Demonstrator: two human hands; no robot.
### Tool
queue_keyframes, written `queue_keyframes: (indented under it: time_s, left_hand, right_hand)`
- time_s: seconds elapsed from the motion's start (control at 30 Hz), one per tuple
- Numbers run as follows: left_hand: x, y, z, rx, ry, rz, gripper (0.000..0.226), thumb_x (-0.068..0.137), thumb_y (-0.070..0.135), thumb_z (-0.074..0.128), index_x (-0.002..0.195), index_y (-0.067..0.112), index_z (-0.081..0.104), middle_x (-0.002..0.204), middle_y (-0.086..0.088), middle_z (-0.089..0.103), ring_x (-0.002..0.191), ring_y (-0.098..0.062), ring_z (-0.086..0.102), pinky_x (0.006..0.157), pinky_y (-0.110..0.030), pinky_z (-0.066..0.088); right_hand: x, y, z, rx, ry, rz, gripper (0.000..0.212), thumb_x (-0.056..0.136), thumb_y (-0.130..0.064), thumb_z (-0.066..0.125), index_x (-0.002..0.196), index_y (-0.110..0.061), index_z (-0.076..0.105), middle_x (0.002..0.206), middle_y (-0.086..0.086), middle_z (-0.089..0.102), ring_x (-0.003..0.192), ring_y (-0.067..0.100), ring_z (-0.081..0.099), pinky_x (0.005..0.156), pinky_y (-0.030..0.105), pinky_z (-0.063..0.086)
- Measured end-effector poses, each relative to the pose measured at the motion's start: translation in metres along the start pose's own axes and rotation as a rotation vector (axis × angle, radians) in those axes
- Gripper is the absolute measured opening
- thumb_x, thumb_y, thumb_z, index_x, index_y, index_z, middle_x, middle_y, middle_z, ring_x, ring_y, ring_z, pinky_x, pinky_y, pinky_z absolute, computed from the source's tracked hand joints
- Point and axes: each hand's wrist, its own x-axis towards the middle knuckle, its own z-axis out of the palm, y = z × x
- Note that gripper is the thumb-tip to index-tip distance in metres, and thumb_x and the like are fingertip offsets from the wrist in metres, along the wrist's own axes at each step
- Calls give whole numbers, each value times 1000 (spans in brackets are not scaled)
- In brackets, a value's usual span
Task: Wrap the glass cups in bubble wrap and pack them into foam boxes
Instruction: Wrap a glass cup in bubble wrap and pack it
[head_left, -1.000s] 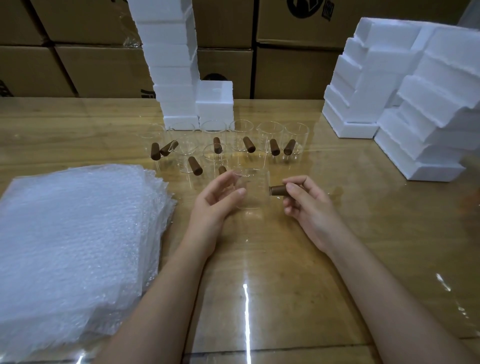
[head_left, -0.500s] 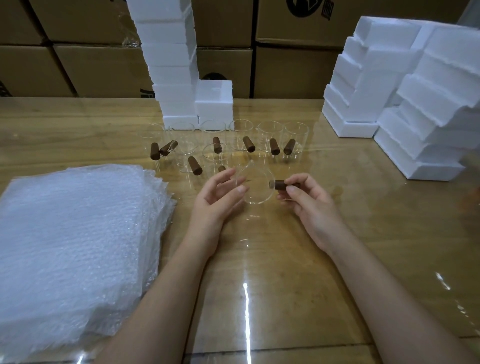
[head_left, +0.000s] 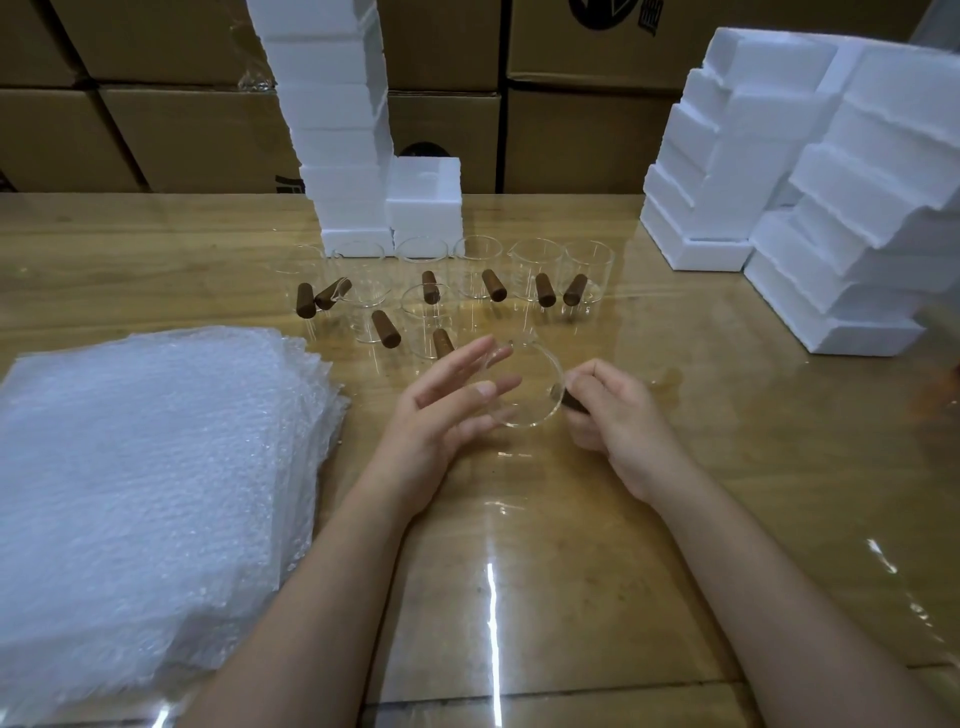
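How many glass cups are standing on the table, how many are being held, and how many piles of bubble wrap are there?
Standing glass cups on the table: 8
Held glass cup, gripped by its brown handle in the right hand: 1
Bubble wrap piles: 1
Total: 10

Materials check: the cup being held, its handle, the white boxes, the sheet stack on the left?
The held cup: clear glass by the look, glossy, table shows through. Its handle: matte brown, probably wood; grain too small to tell. The white boxes: expanded foam, matte, grainy. The sheet stack: translucent bubble wrap, dimpled.
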Motion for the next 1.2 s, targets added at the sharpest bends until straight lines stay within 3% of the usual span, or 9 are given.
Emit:
queue_keyframes:
  time_s: [0.13,0.23,0.43,0.57,0.7,0.83,1.03,1.13,1.2]
  left_hand:
    - [1,-2,0,-27,-58,2,49,72,17,70,120,25,65,135,-1,57,116,-32,60,90,-39,52]
    - [0,-1,-1,-45,-99,15,49,72,13,67,120,25,66,136,2,56,117,-32,59,90,-37,52]
    - [0,2,-5,-111,-205,-5,54,71,10,58,123,22,64,143,-1,49,127,-35,49,95,-36,49]
    - [1,2,0,-65,-96,-32,41,75,21,62,115,27,65,134,2,57,121,-28,57,96,-39,50]
    - [1,-4,5,129,-10,33,45,76,34,65,120,36,58,130,9,59,118,-25,58,81,-33,53]
    - [2,-5,4,129,-10,-1,51,78,39,65,127,36,51,123,2,64,103,-23,66,72,-26,53]
    - [4,-6,10,162,125,-39,49,82,46,51,126,25,51,94,-3,73,74,-15,68,60,-24,53]
    - [0,-7,12,325,198,23,56,83,49,48,133,24,47,99,2,72,80,-16,70,68,-29,55]
    - [-6,-6,15,494,206,107,52,85,51,47,133,32,43,113,5,68,94,-15,69,82,-34,54]
  right_hand:
    - [2,-1,-4,146,-113,148,44,96,-13,37,55,-21,51,43,-7,27,39,8,16,37,20,16]
    - [0,-4,-9,157,-238,205,42,95,-16,36,53,-18,39,42,-7,22,39,9,12,37,19,16]
    - [-6,-8,-13,90,-402,297,47,96,-22,33,60,-14,62,39,-8,22,36,9,14,41,23,13]
    - [-12,-7,3,-193,-267,195,47,101,-30,32,61,-19,55,41,-7,29,37,10,19,38,21,20]
    - [-23,-4,13,-738,-49,-125,48,100,-34,36,55,-30,53,45,-14,48,48,7,42,54,31,33]
    - [-25,-8,12,-887,12,-274,39,99,-33,40,77,-10,62,54,-5,46,61,25,52,61,39,39]
    - [-25,-12,10,-830,-37,-374,22,96,-32,50,99,-16,65,70,-14,56,70,11,52,67,33,40]
    - [-21,-10,7,-742,-124,-328,18,96,-25,53,107,-15,62,98,-4,64,93,14,57,81,29,43]
    - [-19,-7,4,-687,-129,-295,16,96,-24,53,108,-16,61,103,-4,63,97,11,56,82,22,41]
